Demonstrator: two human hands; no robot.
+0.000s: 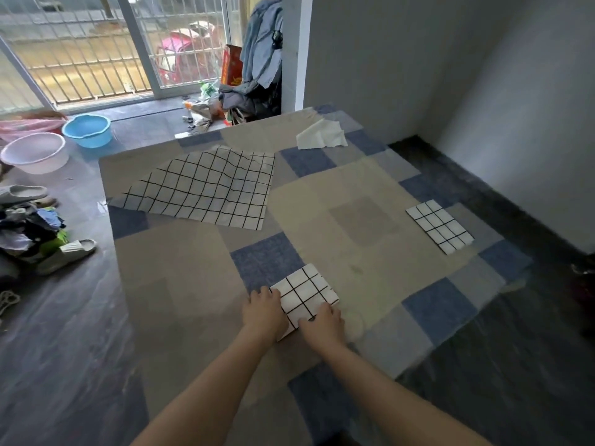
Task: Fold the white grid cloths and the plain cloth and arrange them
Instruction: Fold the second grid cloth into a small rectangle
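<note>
A small folded white grid cloth (306, 292) lies on the patchwork mat (199, 268) near me. My left hand (264, 312) rests on its left edge and my right hand (322, 323) on its near corner, both pressing it with fingers bent. A second folded grid cloth (439, 226) lies flat to the right. A large unfolded grid cloth (206, 189) is spread at the mat's far left. The plain white cloth (322, 135) lies crumpled at the far edge.
Grey walls (450, 75) close in on the right. On the floor at left stand a blue basin (87, 129) and a white basin (33, 152), with slippers (69, 251) and a clothes pile (25, 226). Hanging clothes (260, 53) and clutter sit by the barred window.
</note>
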